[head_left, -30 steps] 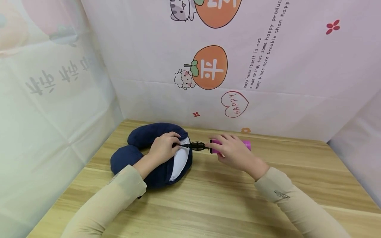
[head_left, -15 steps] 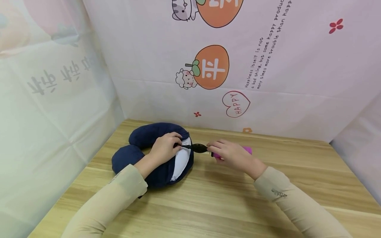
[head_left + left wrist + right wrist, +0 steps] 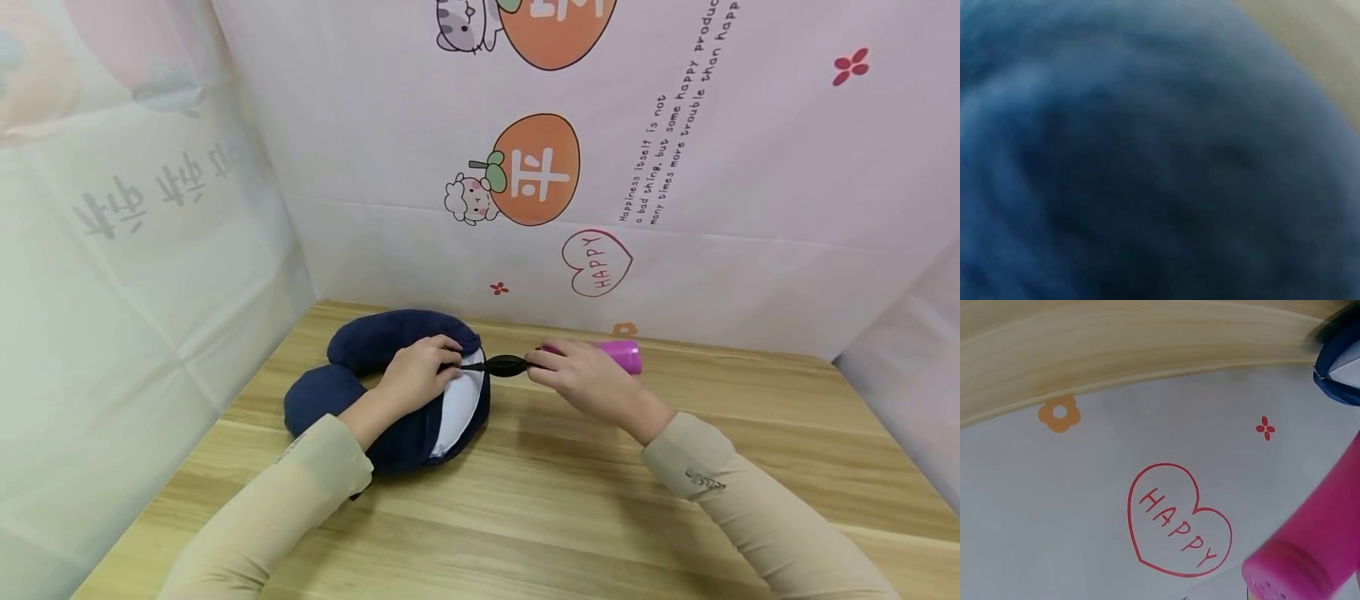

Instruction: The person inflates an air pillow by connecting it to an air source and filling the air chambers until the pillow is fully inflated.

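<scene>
A navy U-shaped neck pillow (image 3: 405, 442) lies on the table, its outer side unfastened to show white lining (image 3: 458, 410). My left hand (image 3: 412, 373) rests over it and pinches the thin black tip of a tool at the upper end of the lining. From there the tool's black oval head (image 3: 506, 365) reaches to my right hand (image 3: 588, 382). My right hand grips the tool where black meets its purple cylindrical handle (image 3: 624, 356), which slants up behind the fingers. The tool's kind is unclear. In the right wrist view the purple cylinder (image 3: 1304, 537) shows small holes in its end.
The wooden table (image 3: 600, 508) runs back to a printed cloth wall (image 3: 712, 292) close behind the hands. Another cloth wall (image 3: 150, 300) stands to the left. Blurred navy fabric (image 3: 1147, 156) fills most of the left wrist view.
The black head turns from an open cage look to a narrow dark oval. My right hand has rolled, and the purple handle's outer end dips, then rises. My left hand stays at the lining.
</scene>
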Action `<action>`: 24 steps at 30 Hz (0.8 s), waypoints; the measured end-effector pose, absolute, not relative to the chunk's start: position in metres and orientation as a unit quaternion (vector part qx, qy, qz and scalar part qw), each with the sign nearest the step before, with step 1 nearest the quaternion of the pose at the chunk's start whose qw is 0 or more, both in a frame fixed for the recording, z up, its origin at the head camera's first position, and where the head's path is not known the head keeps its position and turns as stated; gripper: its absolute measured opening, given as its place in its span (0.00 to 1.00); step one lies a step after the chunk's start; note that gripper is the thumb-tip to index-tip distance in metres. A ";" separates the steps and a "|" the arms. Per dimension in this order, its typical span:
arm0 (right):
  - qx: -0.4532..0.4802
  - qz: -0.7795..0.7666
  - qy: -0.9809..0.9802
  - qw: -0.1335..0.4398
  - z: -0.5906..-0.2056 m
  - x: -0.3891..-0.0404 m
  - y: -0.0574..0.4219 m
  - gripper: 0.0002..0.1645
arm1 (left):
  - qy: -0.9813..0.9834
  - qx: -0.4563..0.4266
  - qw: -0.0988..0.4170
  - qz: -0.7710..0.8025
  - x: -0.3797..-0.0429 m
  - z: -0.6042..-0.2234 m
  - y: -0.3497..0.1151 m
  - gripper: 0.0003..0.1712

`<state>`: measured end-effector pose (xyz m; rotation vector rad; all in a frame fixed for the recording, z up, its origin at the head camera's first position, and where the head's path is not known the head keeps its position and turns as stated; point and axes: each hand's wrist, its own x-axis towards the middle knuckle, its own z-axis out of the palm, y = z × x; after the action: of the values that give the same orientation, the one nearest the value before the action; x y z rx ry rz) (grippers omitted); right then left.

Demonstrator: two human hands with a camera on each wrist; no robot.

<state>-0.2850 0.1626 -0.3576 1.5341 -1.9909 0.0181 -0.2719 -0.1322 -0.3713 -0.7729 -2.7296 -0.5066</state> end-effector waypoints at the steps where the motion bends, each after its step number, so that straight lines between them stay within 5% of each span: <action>1: 0.581 0.003 -0.750 0.316 -0.357 -0.285 0.163 0.18 | -0.939 -0.265 0.128 -0.176 -0.272 -0.372 -0.132 0.11; 7: 0.582 -0.017 -0.732 0.355 -0.356 -0.287 0.163 0.11 | -0.940 -0.261 0.121 -0.182 -0.274 -0.373 -0.133 0.11; 24: 0.585 -0.046 -0.709 0.392 -0.354 -0.297 0.174 0.18 | -0.940 -0.263 0.119 -0.184 -0.272 -0.371 -0.132 0.10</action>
<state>-0.2974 0.1741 -0.3544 1.4848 -1.7988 -0.1161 -0.2722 -0.1315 -0.3709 -0.7681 -2.7477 -0.5382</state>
